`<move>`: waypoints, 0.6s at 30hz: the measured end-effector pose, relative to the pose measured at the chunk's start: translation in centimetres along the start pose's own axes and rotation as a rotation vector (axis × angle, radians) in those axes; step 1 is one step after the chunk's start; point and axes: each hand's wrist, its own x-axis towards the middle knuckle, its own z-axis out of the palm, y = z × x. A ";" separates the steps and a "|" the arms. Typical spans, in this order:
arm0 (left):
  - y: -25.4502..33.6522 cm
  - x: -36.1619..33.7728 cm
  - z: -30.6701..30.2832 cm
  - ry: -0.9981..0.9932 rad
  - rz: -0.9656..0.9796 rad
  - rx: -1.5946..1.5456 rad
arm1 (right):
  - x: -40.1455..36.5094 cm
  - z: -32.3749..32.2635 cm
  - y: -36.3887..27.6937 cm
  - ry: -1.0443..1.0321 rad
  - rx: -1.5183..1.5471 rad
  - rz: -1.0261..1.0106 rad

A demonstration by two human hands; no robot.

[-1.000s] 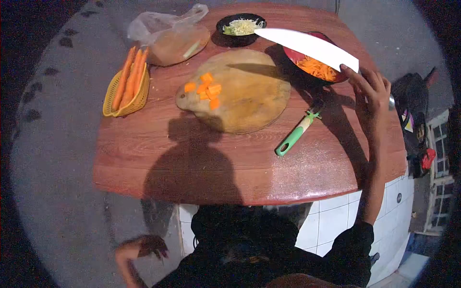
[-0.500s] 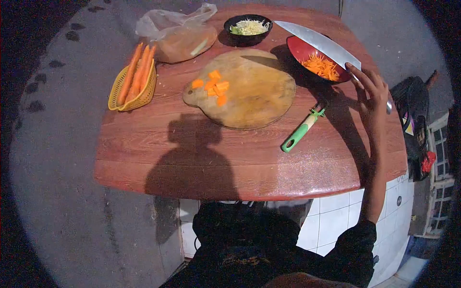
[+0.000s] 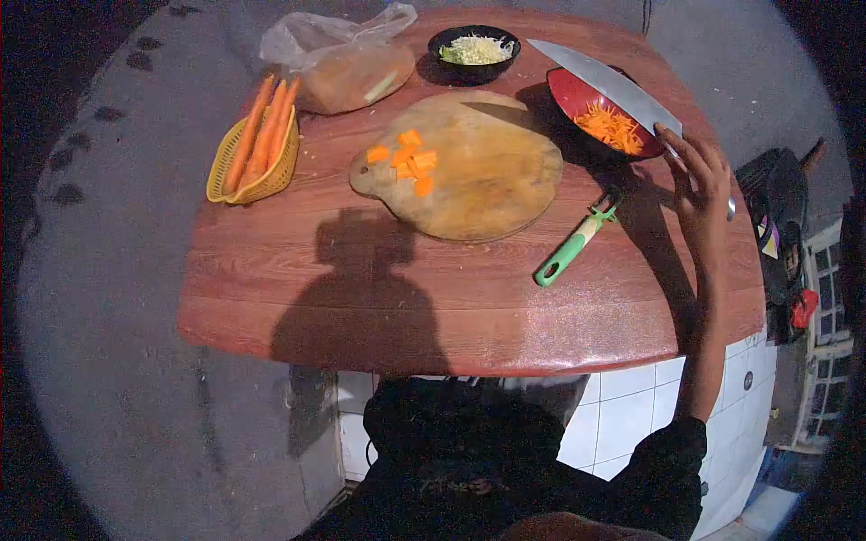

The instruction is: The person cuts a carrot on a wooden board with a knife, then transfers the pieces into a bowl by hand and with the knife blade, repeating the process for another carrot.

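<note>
My right hand [image 3: 702, 185] is at the right side of the table, its fingers closed round the handle of a large kitchen knife [image 3: 606, 83]. The blade points to the far left and extends over a red bowl with a black outside [image 3: 572, 87]. Shredded carrot [image 3: 609, 128] lies in that bowl. Nearer to me rests a green and cream peeler [image 3: 577, 242]. Left of it is a round wooden cutting board [image 3: 487, 171] with several cut carrot pieces [image 3: 410, 158] on its left part. My left hand is out of view.
A yellow basket [image 3: 271, 178] at the left holds whole carrots [image 3: 262, 135]. Behind the board are a clear plastic bag [image 3: 347, 68] and a black bowl [image 3: 444, 70] of chopped pale vegetables [image 3: 476, 50]. The table's near edge [image 3: 451, 371] curves in front of me.
The view has shifted slightly, so the board, basket and bowls appear a little further right. My right hand stays on the knife in nearly the same place.
</note>
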 end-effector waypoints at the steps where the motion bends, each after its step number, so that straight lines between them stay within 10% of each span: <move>1: 0.6 -0.1 0.1 0.005 -0.012 0.003 | 0.0 0.0 0.0 -0.031 0.037 0.044; 13: 13.6 -2.8 5.3 0.107 -0.173 0.054 | -0.1 -0.8 -2.6 -0.138 0.190 0.049; 15: 21.2 -2.6 5.0 0.150 0.057 0.260 | -0.3 -0.7 -2.8 -0.105 0.227 0.006; 17: 20.2 2.3 2.7 0.540 0.757 0.906 | -0.5 -0.2 -2.3 -0.134 0.230 -0.018; 18: 21.7 3.2 2.2 0.615 0.645 0.792 | -0.7 -0.1 -2.1 -0.150 0.247 -0.015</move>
